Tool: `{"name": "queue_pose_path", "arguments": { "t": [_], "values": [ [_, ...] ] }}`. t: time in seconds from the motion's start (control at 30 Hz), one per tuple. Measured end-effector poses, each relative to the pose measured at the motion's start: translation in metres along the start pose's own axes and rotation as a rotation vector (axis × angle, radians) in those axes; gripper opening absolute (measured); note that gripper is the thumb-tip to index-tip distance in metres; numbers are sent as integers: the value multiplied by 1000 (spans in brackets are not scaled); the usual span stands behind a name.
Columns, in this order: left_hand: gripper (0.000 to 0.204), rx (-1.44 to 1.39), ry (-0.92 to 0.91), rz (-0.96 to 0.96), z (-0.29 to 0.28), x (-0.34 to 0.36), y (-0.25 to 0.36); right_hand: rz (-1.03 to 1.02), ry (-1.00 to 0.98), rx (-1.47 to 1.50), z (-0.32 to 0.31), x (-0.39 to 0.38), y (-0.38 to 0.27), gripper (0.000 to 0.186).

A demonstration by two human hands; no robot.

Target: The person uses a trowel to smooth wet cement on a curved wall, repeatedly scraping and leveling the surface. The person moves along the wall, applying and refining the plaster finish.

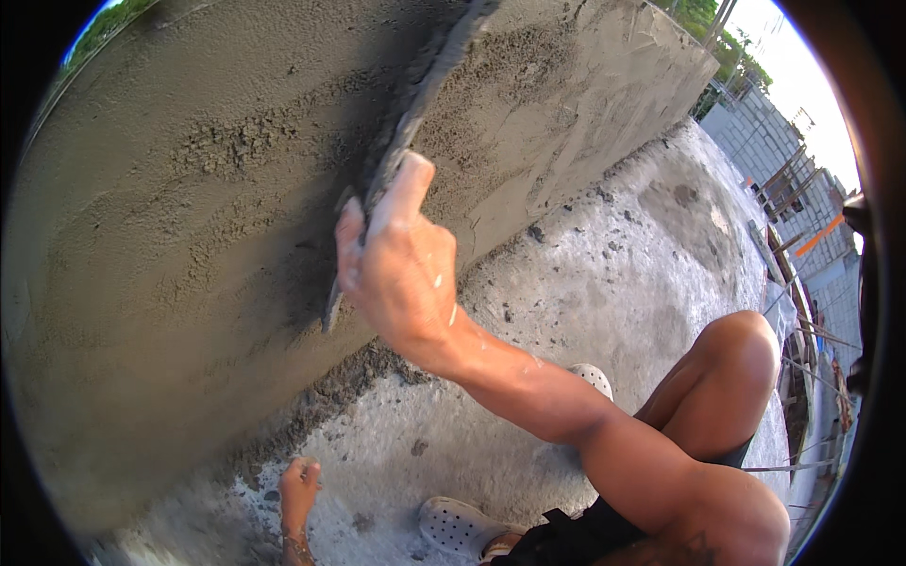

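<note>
My right hand (404,259) grips a long, mortar-coated plastering float (411,118), its fingers wrapped around the back of it and the thumb stretched along it. Edge-on to me, the float slants across the wet grey plaster on a low wall (123,283); its handle is hidden by my hand. Rough, crumbly patches of plaster (236,141) show on both sides of the float, among smoother areas. Low at the left, my left hand (299,489) hangs near the foot of the wall with its fingers curled, and no tool shows in it.
Loose mortar (363,373) lies along the wall's base, and crumbs dot the concrete slab (604,274). My bent knees and pale clogs (460,526) are close by at the lower right. Beyond the slab's right edge stand rods and a block wall (755,132).
</note>
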State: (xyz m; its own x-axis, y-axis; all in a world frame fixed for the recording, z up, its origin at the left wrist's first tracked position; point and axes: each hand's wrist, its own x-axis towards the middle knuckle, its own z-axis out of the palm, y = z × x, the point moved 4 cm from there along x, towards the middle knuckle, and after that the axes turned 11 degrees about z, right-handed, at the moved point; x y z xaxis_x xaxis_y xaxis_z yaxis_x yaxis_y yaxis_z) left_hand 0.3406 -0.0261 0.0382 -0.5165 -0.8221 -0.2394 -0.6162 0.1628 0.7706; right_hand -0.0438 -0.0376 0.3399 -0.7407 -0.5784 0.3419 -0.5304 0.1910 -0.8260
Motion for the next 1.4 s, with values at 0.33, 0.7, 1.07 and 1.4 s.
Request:
{"name": "queue_pose_path", "arguments": {
  "t": [0.33, 0.7, 1.07, 1.4],
  "values": [
    [30, 74, -40, 65, 4, 15, 35, -123, -529, 90, 31, -81, 47, 34],
    [27, 72, -60, -74, -5, -20, 15, -454, -559, 36, 76, -125, 127, 24],
    [26, 78, -71, -59, -3, -18, 14, -361, -733, -7, 94, -145, 141, 21],
    [26, 92, -54, -25, -4, -11, 7, 150, -38, -168, -66, 4, 254, 20]
  ]
}}
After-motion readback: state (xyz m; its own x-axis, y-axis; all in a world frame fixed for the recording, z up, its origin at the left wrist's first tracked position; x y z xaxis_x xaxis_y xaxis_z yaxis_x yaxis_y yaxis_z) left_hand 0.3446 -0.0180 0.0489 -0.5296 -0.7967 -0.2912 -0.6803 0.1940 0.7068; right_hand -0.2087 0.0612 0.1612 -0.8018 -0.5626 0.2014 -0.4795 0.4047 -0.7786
